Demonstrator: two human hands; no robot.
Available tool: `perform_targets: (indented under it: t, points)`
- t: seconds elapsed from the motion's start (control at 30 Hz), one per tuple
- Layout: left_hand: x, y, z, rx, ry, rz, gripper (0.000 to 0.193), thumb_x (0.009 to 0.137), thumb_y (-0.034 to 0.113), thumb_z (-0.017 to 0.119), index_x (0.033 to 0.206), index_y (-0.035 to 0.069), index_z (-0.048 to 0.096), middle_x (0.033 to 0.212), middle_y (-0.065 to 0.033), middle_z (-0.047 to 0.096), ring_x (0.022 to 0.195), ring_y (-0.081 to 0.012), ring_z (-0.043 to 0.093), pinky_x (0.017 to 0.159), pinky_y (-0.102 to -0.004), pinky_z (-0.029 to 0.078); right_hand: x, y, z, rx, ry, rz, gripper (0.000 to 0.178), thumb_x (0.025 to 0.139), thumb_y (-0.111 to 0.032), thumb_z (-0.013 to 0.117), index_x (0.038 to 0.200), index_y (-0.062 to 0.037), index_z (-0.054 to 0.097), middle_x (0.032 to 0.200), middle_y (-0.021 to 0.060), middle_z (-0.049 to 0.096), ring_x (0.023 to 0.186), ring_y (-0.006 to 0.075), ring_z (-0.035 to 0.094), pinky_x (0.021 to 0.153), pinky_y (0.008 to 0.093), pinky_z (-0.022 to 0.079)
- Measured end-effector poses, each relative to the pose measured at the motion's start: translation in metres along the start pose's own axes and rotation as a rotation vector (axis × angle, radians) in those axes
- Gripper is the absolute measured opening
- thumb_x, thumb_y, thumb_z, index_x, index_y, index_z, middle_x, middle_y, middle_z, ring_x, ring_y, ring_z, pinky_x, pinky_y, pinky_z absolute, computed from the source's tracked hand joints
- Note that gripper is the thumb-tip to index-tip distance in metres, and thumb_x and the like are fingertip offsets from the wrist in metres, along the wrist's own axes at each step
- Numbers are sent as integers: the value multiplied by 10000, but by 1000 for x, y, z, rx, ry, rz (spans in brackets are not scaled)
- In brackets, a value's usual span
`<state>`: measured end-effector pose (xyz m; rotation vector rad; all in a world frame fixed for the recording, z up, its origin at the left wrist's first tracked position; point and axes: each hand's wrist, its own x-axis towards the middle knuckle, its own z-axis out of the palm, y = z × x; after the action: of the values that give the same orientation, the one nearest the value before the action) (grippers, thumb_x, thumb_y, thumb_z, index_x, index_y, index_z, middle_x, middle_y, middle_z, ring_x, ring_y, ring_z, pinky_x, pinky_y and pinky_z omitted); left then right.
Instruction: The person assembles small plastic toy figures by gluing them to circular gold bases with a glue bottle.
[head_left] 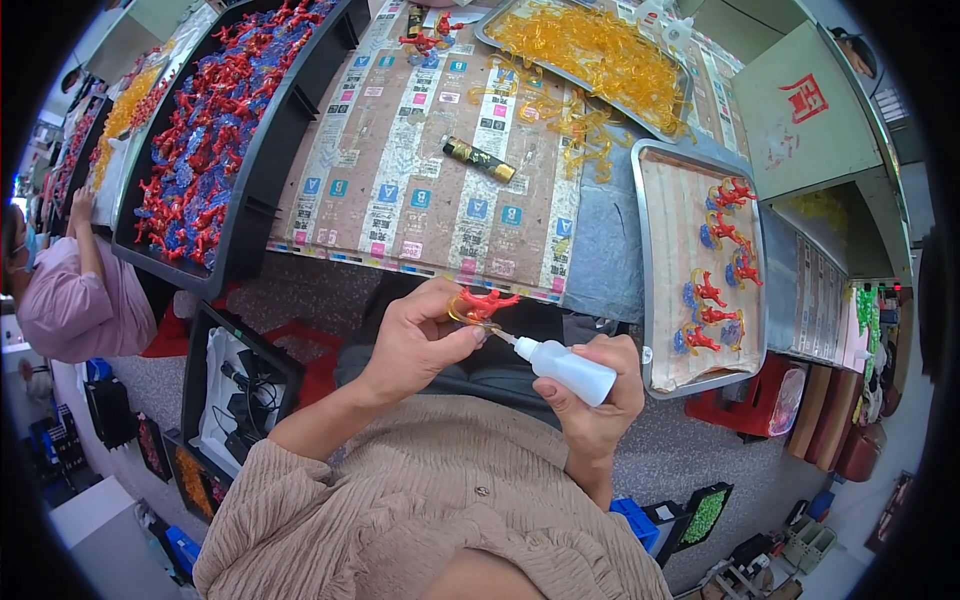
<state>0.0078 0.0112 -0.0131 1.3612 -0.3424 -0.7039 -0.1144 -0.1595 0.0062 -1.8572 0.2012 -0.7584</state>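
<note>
Between the thumb and fingers of my left hand (425, 335) is a small red figurine (487, 304) with a yellow translucent piece against it. My right hand (600, 390) grips a white squeeze bottle (568, 370), tilted so its thin nozzle points left. The nozzle tip is at the figurine's lower side; whether it touches cannot be made out. Both hands are in front of the table's near edge, above my lap. To the right, a metal tray (655, 250) lined with pale material carries several red figurines (708, 290) with blue bases and yellow parts.
A black crate (250, 165) full of red and blue figurines stands at left. At the back, another metal tray (660, 125) is heaped with yellow translucent pieces (590, 50), some spilled beside it. A dark cylinder (478, 158) lies on the printed table covering (400, 150). A person in pink (75, 295) sits far left.
</note>
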Motion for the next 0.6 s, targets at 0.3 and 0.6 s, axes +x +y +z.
perform_targets:
  t: [0.3,0.6]
  points:
    - [0,0,0,-16,-8,-25,177,828,-48,633,1004,-46,647,1022,-62,528,885,-131,605,779,-249,552,1,-1,2,-4,-3,40,457,616,-181,893,964,-45,629,847,72,600,678,162,519,595,288,429]
    - [0,1,0,-14,-1,-12,172,817,-61,622,985,-51,654,1006,-61,531,854,-126,595,753,-248,541,-3,-5,1,-6,31,129,501,635,-323,883,948,-42,611,827,36,525,759,144,496,662,267,404]
